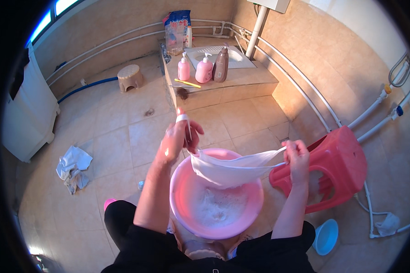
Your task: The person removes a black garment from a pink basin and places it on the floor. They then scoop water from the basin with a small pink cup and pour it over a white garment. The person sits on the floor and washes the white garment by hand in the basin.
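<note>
A thin white cloth [225, 169] with narrow bands along its edges is stretched between my two hands above a pink plastic basin [177, 191]. My left hand [182, 136] has a white band looped round one raised digit, and the cloth's near end hangs by its fingers. At the other end, my right hand [296, 158] pinches two bands, which spread apart toward the cloth's middle. The lower fold sags close over foamy water [220, 206] in the basin. Whether it touches the foam is hard to tell. Both forearms look wet.
To the right, a red plastic stool [353, 160] lies tipped over near a blue bowl [325, 237]. Crumpled white cloths [74, 169] lie on the left floor. Pump bottles [204, 70] and a yellow toothbrush [188, 83] rest on the step before a squat toilet [249, 63].
</note>
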`<state>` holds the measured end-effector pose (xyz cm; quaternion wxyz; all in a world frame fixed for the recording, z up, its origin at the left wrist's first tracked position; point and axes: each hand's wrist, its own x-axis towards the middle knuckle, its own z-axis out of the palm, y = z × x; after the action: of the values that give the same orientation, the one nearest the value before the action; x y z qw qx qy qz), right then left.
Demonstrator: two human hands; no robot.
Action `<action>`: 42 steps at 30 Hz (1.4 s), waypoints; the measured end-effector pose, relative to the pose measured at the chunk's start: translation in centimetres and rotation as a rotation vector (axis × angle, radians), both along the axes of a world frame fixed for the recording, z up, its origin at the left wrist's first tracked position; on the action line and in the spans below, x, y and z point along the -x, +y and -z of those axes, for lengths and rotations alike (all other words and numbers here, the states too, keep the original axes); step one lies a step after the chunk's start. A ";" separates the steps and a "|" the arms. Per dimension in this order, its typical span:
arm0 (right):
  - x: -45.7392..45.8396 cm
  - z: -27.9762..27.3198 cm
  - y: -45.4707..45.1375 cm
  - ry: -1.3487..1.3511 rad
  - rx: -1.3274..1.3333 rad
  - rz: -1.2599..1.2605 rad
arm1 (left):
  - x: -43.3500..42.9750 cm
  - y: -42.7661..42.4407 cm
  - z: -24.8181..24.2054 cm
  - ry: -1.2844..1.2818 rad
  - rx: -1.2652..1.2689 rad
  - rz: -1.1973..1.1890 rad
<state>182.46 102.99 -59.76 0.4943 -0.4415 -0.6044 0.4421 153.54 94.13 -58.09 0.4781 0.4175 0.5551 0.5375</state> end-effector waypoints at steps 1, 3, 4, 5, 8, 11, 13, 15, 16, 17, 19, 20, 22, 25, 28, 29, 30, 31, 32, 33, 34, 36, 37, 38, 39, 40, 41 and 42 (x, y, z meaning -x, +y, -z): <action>0.0 -0.3 0.4 0.018 0.001 0.024 | 0.6 0.4 -0.8 0.138 0.036 0.026; -0.3 -0.8 1.0 0.052 0.002 0.073 | 1.3 1.1 0.0 0.607 0.017 0.094; -0.2 -0.6 1.1 0.079 0.090 -0.002 | 1.9 0.9 1.3 0.939 -0.063 0.124; -0.6 0.3 1.5 -0.002 0.070 -0.014 | 1.8 1.2 2.5 1.257 -0.158 0.168; -0.5 4.3 2.1 -0.202 0.060 -0.034 | 0.3 1.8 6.3 1.587 0.354 0.787; 0.6 4.4 1.7 -0.305 -0.055 -0.059 | -0.1 1.8 8.0 1.366 0.304 0.683; 1.3 2.4 1.0 -0.137 -0.093 -0.009 | 0.6 3.0 7.3 0.994 0.214 0.550; 1.7 2.1 0.8 -0.044 -0.110 0.027 | 1.2 3.4 6.6 0.566 0.082 0.473; 1.8 2.5 0.8 -0.034 -0.109 0.038 | 1.4 3.5 6.7 0.383 0.009 0.432; 1.9 3.0 0.8 -0.023 -0.107 0.048 | 1.5 3.6 6.8 0.200 -0.063 0.388; 0.8 7.0 2.1 -0.133 -0.009 0.096 | -0.4 3.8 7.8 -0.065 0.214 0.390; 0.8 9.7 2.6 -0.177 0.049 0.107 | -0.8 4.2 10.4 -0.071 0.324 0.384; 3.2 14.1 1.9 -0.348 0.157 -0.005 | -1.0 2.7 14.5 0.135 0.551 0.272; 3.9 17.4 -0.1 -0.552 0.444 -0.101 | -6.1 0.7 22.7 0.712 0.524 0.307; 0.3 25.0 -0.3 -0.901 0.382 -0.100 | -12.0 -1.2 30.0 0.532 0.529 0.378; 0.7 27.3 -1.0 -1.049 0.295 -0.121 | -12.1 -2.7 31.7 0.498 0.513 0.438; 1.1 28.6 -2.2 -1.058 0.380 -0.105 | -12.9 -3.6 32.3 0.560 0.521 0.534; 1.8 29.4 -3.5 -1.065 0.463 -0.080 | -13.5 -4.0 31.8 0.623 0.521 0.634; 2.4 30.1 -4.5 -1.073 0.546 -0.054 | -13.6 -3.9 31.4 0.557 0.526 0.703; 3.4 30.4 -5.7 -1.064 0.555 -0.119 | -13.3 -3.7 30.3 0.488 0.533 0.770; 3.9 30.4 -6.8 -1.058 0.562 -0.170 | -13.2 -3.2 29.5 0.416 0.527 0.844; 3.3 31.1 -7.4 -1.063 0.619 -0.221 | -12.4 -1.9 28.8 0.350 0.629 0.720; 2.6 31.6 -6.9 -1.071 0.658 -0.226 | -11.9 -1.7 28.6 0.322 0.677 0.648; 2.1 32.1 -6.5 -1.079 0.698 -0.232 | -11.8 -2.1 30.3 0.474 0.648 0.474; 1.9 32.0 -6.3 -0.985 0.668 -0.073 | -11.6 -1.9 29.8 0.373 0.715 0.416; 1.8 31.8 -6.1 -0.889 0.636 0.084 | -11.4 -1.8 29.1 0.270 0.780 0.357; 1.8 31.8 -6.0 -0.789 0.602 0.238 | -11.3 -1.8 28.7 0.166 0.844 0.297; 2.7 32.5 -6.1 -0.522 0.431 0.394 | -11.8 -1.9 29.1 -0.014 0.914 0.157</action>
<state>179.80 96.91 -92.25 0.2951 -0.7406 -0.5067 0.3282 165.32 92.20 -87.22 0.6562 0.2011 0.6985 0.2027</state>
